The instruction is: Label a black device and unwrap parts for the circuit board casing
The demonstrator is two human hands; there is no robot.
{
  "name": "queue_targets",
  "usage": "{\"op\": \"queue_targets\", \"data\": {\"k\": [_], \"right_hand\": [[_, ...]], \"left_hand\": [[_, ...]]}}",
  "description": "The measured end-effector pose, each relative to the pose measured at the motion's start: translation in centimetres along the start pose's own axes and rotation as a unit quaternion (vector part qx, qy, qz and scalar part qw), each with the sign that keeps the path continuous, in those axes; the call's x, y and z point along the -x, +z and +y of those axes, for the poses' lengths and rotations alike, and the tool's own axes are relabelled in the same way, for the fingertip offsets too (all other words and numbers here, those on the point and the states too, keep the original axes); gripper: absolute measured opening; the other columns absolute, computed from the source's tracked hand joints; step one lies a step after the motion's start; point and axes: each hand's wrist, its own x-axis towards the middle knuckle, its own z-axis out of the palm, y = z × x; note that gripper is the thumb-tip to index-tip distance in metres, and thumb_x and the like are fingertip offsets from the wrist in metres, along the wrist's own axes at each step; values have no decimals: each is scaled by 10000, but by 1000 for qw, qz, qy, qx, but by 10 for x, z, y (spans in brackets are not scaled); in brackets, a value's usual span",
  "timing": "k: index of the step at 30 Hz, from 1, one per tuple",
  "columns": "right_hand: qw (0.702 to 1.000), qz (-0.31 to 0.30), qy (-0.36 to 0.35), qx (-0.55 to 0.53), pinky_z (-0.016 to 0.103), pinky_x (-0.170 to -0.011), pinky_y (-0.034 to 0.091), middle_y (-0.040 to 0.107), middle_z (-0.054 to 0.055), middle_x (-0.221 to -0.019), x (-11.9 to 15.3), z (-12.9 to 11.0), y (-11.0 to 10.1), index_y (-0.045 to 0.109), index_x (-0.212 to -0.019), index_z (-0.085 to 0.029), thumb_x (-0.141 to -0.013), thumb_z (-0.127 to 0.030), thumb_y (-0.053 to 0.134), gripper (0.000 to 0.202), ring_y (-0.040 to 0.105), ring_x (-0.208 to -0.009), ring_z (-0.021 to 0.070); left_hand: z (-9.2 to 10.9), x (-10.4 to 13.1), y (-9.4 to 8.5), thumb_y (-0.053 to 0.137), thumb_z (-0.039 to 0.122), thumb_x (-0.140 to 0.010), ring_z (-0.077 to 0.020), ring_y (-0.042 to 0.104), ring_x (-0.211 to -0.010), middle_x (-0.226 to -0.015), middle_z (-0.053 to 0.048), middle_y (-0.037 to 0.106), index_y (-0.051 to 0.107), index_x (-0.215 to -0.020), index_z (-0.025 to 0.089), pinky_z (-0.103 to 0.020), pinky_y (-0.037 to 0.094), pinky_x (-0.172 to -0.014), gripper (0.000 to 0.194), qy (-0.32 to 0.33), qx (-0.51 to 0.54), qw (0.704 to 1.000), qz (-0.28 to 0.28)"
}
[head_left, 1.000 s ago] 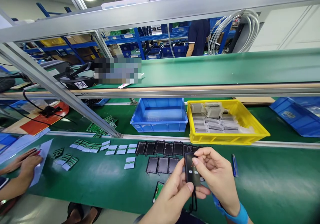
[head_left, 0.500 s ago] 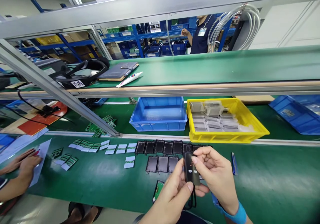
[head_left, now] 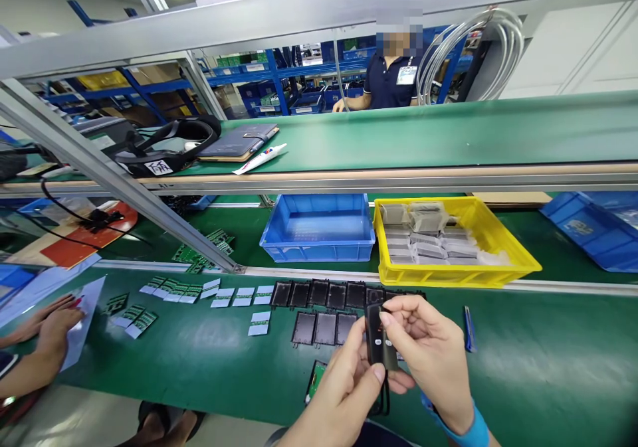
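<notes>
- co-worker's hands (head_left: 47,331) at far left edge, resting on a sheet of paper (head_left: 82,314) on the green belt (head_left: 199,360)
- small green circuit boards (head_left: 134,319) and white-labelled pieces (head_left: 234,297) scattered on belt, left of centre
- blue bin (head_left: 318,228) behind the belt, yellow bin (head_left: 456,241) just beside it holding grey wrapped packs (head_left: 423,238)
- rows of black flat covers (head_left: 323,311) lying on belt, just beyond the hands
- left hand (head_left: 343,397) low centre, thumb and fingers closed on lower part of a black remote fob (head_left: 379,344)
- fob held upright above belt, between both hands, black loop strap (head_left: 383,400) hanging below it
- right hand (head_left: 431,357) gripping fob's upper edge with fingertips, blue wristband (head_left: 471,430) on wrist
- blue pen-like thing (head_left: 467,319) on belt just right of right hand
- another person (head_left: 393,75) stands far behind the upper shelf (head_left: 448,135)
</notes>
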Motion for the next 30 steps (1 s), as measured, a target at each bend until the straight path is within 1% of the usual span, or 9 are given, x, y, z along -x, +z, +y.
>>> {"op": "queue_targets", "data": {"k": [4, 8, 11, 14, 17, 21, 25, 28, 30], "right_hand": [[999, 6, -27, 26, 217, -513, 492, 607, 1, -632, 0, 0, 1, 664, -865, -200, -853, -333, 700, 139, 560, -545, 124], [998, 5, -47, 45, 213, -505, 484, 596, -10, -621, -2, -1, 2, 654, -872, -201, -860, -322, 686, 127, 555, -533, 118], [998, 1, -38, 44, 200, -498, 477, 568, -35, -632, -6, -2, 0, 618, -933, -214, -857, -314, 693, 146, 540, -531, 106], [1000, -6, -14, -2, 180, -477, 448, 552, -47, -680, -13, -3, -5, 574, -998, -228, -876, -342, 688, 202, 509, -531, 87], [999, -15, -6, -34, 168, -455, 390, 520, -47, -712, -20, -1, -12, 584, -994, -228, -932, -376, 625, 166, 436, -509, 63], [999, -31, -14, -35, 175, -515, 399, 491, -46, -717, -23, 2, -15, 601, -987, -230, -945, -385, 615, 161, 439, -559, 68], [997, -69, 6, -33, 186, -598, 446, 510, -29, -780, -24, 5, -11, 589, -1014, -240, -926, -399, 634, 187, 497, -684, 98], [996, -89, 16, -4, 219, -647, 474, 508, -23, -845, -24, 9, -9, 569, -1054, -250, -884, -380, 663, 234, 514, -733, 115], [994, -103, 16, 22, 236, -660, 477, 518, -15, -905, -24, 11, -9, 553, -1101, -255, -843, -348, 686, 305, 522, -753, 121]], "left_hand": [[0, -1, -1, 554, 440, -972, -252, 679, -1058, -1225, -141, 658, 342, -1481, 217, -357, 538, -883, 595, 1, -2, 1000, 0], [-1, 0, -3, 544, 420, -981, -250, 674, -1079, -1234, -141, 656, 331, -1481, 216, -362, 534, -904, 581, 1, -8, 1000, 2], [0, 0, -3, 556, 396, -980, -243, 689, -1056, -1207, -138, 673, 323, -1478, 219, -362, 541, -897, 578, 3, 13, 1000, 0], [1, 0, -4, 591, 367, -964, -235, 723, -985, -1238, -130, 665, 432, -1405, 245, -344, 564, -843, 484, 0, 73, 997, -27], [1, 0, -5, 614, 339, -950, -228, 745, -930, -1218, -119, 685, 522, -1325, 256, -310, 578, -794, 394, -16, 133, 990, -50], [-2, -3, -6, 572, 403, -966, -235, 755, -897, -1159, -146, 719, 541, -1307, 214, -284, 587, -747, 391, -29, 189, 980, -58], [-7, -5, -6, 515, 441, -989, -246, 757, -892, -1141, -172, 726, 525, -1322, 184, -289, 592, -730, 421, -33, 207, 977, -41], [-12, -7, -7, 521, 457, -982, -259, 758, -886, -1118, -175, 732, 522, -1328, 177, -301, 598, -711, 445, -34, 204, 978, -34], [-15, -8, -9, 544, 478, -966, -279, 756, -895, -1103, -173, 735, 524, -1327, 171, -333, 603, -723, 474, -39, 199, 979, -16]]}}
